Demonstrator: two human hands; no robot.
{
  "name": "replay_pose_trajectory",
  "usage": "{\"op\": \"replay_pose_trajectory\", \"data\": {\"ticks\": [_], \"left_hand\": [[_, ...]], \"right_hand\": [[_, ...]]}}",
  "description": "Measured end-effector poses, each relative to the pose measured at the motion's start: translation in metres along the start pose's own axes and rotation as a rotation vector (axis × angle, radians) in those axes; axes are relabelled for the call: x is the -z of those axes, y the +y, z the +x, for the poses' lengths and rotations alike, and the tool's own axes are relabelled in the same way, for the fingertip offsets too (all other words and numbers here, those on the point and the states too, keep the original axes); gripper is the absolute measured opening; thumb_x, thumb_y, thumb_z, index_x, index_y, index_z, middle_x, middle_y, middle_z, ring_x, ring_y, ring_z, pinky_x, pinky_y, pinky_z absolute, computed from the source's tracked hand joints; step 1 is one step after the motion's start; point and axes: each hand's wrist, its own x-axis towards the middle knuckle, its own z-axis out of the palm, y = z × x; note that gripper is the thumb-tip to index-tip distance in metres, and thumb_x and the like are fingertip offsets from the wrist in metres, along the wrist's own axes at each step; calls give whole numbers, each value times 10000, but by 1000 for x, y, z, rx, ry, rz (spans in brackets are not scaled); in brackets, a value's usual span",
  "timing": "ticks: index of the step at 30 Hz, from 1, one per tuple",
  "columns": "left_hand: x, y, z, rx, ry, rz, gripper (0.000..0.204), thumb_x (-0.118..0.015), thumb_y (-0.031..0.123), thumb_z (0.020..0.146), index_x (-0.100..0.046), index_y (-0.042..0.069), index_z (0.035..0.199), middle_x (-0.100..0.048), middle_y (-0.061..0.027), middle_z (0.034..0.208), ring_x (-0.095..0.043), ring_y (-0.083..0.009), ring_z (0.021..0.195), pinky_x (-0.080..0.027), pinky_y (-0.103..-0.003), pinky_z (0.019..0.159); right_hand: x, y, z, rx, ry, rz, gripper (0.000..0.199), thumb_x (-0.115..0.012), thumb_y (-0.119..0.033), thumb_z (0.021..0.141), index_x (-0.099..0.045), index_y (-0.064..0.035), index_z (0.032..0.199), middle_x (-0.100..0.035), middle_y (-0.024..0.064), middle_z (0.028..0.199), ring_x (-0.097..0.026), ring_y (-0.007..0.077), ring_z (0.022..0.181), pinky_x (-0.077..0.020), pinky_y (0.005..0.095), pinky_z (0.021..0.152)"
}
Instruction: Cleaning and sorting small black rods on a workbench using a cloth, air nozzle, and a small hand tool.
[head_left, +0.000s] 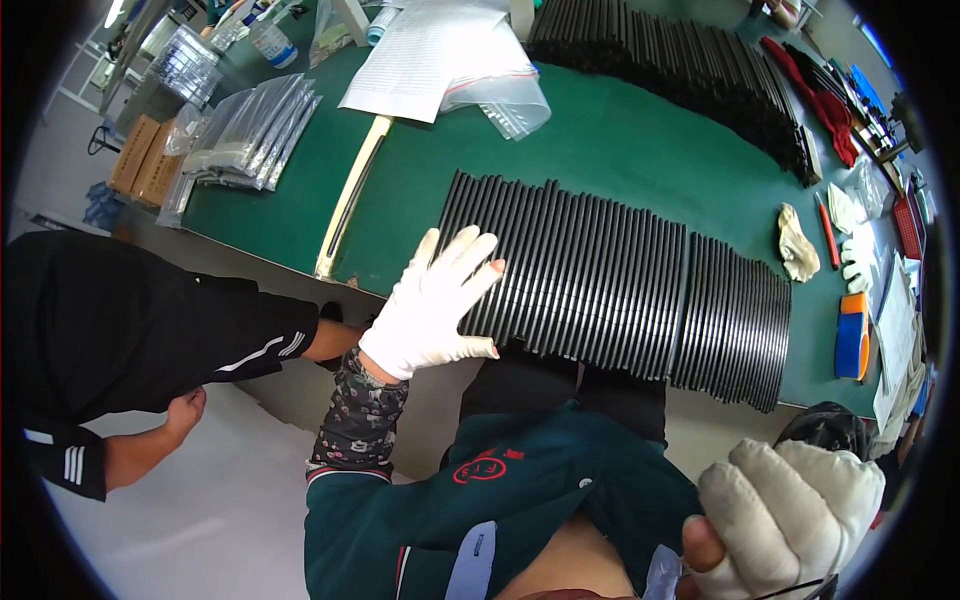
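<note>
1. The left hand (425, 300) wears a white glove (400, 330) with bare tips at thumb and one finger.
2. The right hand (790, 510) wears an off-white glove (765, 500), thumb tip uncovered.
3. Dark floral sleeve cover (360, 412).
4. Dark-green shirt (420, 510): red emblem (482, 466), pale button (586, 483), red-and-white cuff trim (350, 469).
5. Black trousers (515, 398).

Left of the printed sheets (410, 60) we log stacked plastic bags (250, 125), then cardboard boxes (131, 155); far right, blue tape roll (849, 347).
</note>
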Motion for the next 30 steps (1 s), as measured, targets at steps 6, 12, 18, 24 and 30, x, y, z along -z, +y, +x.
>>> {"op": "replay_pose_trajectory", "data": {"ticks": [6, 12, 18, 24, 30], "left_hand": [[0, 5, -2, 25, -4, 4, 978, -382, 827, 760, -498, 36, 1323, -412, -174, 1456, -330, -370, 1392, -169, -556, 1151], [12, 39, 17, -113, -77, -10, 925, -415, 779, 795, -469, 42, 1351, -399, -209, 1453, -325, -402, 1384, -185, -606, 1121], [-1, 45, 32, -114, -90, -72, 915, -537, 692, 771, -461, -21, 1340, -383, -217, 1464, -327, -382, 1388, -211, -555, 1138], [-6, 47, 34, -121, -56, -46, 907, -496, 705, 786, -478, -22, 1329, -404, -210, 1449, -348, -368, 1380, -227, -549, 1133], [1, 46, 31, 5, 44, -58, 900, -421, 746, 815, -515, -27, 1267, -451, -197, 1385, -377, -393, 1344, -190, -627, 1101]], "right_hand": [[-27, -6, -31, -183, -28, 217, 307, -650, -176, 772, -596, -1, 1019, -658, 121, 975, -652, 259, 770, -514, 381, 656], [-122, -4, -80, -513, -446, 170, 725, -762, -386, 674, -528, 9, 1235, -451, 263, 1338, -438, 420, 1258, -339, 531, 1043], [-143, -8, -83, -631, -500, 149, 828, -792, -419, 647, -481, -53, 1320, -398, 259, 1392, -360, 427, 1329, -281, 561, 1081], [-146, -8, -87, -643, -510, 149, 805, -788, -399, 653, -484, -55, 1314, -399, 259, 1394, -363, 425, 1327, -278, 562, 1085], [-147, -8, -90, -637, -481, 151, 782, -790, -379, 653, -493, -61, 1303, -403, 257, 1392, -368, 425, 1324, -280, 564, 1083]]}}
